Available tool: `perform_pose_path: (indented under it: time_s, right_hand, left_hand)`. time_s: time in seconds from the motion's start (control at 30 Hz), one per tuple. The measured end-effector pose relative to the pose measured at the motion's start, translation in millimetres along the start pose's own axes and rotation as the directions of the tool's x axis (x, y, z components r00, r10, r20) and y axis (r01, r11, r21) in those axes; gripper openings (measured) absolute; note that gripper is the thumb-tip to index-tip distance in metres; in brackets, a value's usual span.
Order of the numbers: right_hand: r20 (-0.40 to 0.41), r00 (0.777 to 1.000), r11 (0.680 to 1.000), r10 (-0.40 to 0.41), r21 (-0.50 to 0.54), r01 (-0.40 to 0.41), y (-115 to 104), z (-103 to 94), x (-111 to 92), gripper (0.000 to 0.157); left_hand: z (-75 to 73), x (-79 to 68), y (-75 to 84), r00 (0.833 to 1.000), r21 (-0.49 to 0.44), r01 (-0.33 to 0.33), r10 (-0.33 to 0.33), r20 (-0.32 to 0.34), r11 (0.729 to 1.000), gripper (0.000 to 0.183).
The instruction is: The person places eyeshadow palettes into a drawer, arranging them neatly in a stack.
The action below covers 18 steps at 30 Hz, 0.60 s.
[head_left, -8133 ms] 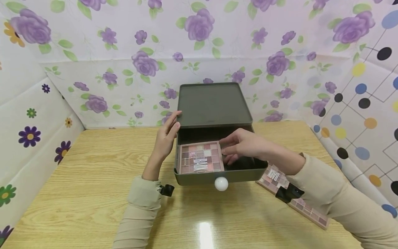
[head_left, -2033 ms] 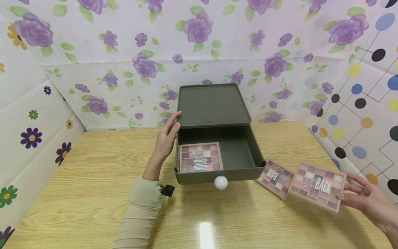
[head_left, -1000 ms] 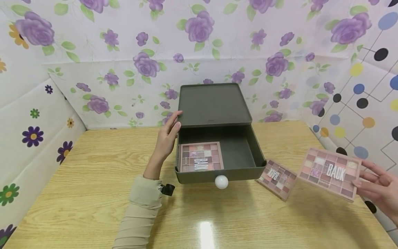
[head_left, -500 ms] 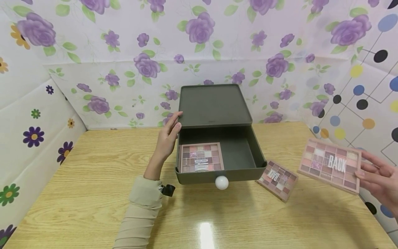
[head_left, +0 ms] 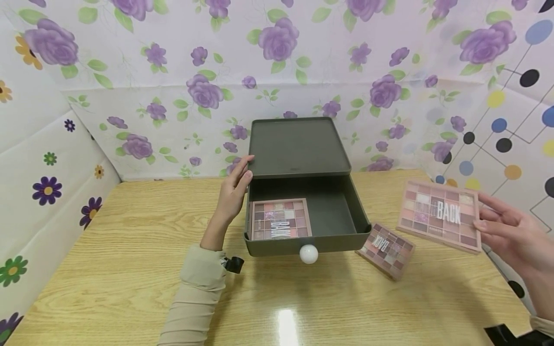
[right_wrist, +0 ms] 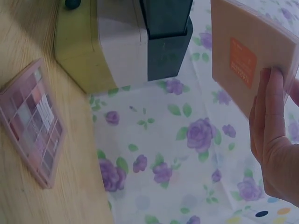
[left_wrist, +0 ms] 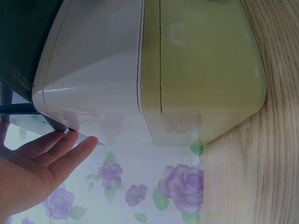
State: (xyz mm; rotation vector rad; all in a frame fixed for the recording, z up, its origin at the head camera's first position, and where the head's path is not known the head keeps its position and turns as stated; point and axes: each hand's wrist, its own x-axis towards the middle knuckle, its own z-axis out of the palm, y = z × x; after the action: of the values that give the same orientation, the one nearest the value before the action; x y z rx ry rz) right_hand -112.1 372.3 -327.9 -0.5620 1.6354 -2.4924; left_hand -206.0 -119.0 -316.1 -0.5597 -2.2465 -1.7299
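At the right of the head view, my right hand pinches an eyeshadow palette by its right edge, raised above the table. Its plain back with an orange label faces the right wrist camera. My left hand rests against the left side of the dark green storage box, fingers fairly straight at its upper edge. The box's top drawer is pulled out. Inside it, on the left, lies a second palette; the right part shows bare floor.
A third palette lies flat on the wooden table, by the drawer's front right corner. The drawer has a white round knob. Below it, the wrist views show a whitish tier and a yellow tier. Flowered cloth hangs behind.
The right hand, earlier inside the drawer, has since lifted a palette off the table at the right. In the last half second it carries it left and slightly up. The left hand keeps its place.
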Motion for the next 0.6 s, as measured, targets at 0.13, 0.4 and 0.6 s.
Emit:
perform_pose_path:
  time_s: [0.13,0.4,0.6]
  right_hand:
    - [0.014,1.0,0.998,0.01,0.06,-0.01,-1,9.1,8,0.059]
    - [0.019,1.0,0.998,0.018,0.066,-0.019,-1,26.5,24,0.058]
    - [0.144,0.99,0.995,0.006,0.093,-0.02,0,35.1,38,0.058]
  left_hand:
    - [-0.1,0.0,-0.3,1.0,0.001,-0.004,0.004,0.001,1.0,0.043]
    - [0.5,0.1,-1.1,1.0,-0.002,-0.008,0.008,0.0,1.0,0.043]
    - [0.7,0.4,-1.5,1.0,0.003,-0.017,0.017,-0.006,1.0,0.043]
